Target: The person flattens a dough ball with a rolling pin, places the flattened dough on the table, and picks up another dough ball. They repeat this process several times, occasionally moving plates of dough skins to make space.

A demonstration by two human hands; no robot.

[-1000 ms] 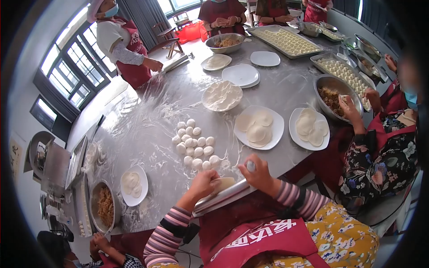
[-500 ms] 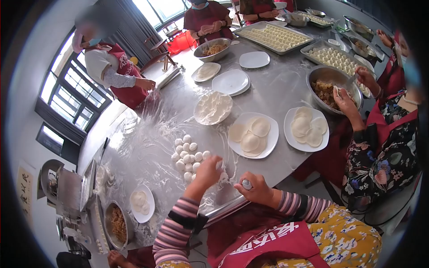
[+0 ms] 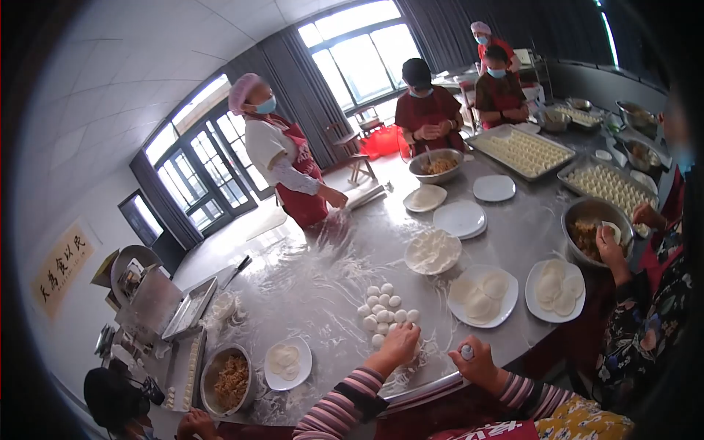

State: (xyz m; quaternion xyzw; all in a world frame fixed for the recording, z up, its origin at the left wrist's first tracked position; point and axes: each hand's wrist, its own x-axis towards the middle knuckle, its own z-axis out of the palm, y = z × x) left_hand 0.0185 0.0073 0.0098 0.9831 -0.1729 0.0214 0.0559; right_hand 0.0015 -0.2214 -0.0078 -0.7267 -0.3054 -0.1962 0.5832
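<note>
My left hand [image 3: 402,343] is closed over the near edge of a cluster of white dough pieces [image 3: 381,312] on the floured metal table [image 3: 308,293]; whatever lies under its fingers is hidden. My right hand [image 3: 477,361] is wrapped round a rolling pin [image 3: 466,352], whose rounded end points up at the camera, near the table's front edge. Beyond my right hand, a square white plate [image 3: 506,314] holds thin round wrappers [image 3: 480,293]. A bowl of flour [image 3: 433,252] stands behind the dough pieces.
To the right, a co-worker's hand [image 3: 610,246] holds a wrapper over a filling bowl [image 3: 572,227]. Trays of dumplings [image 3: 522,152] stand at the back right. At left are another filling bowl [image 3: 229,409] and a small plate of wrappers [image 3: 301,381]. Other people stand around the table.
The camera view has tilted up and turned left, so the table sits lower and further right. My left hand now covers the near dough pieces; my right hand still holds the rolling pin.
</note>
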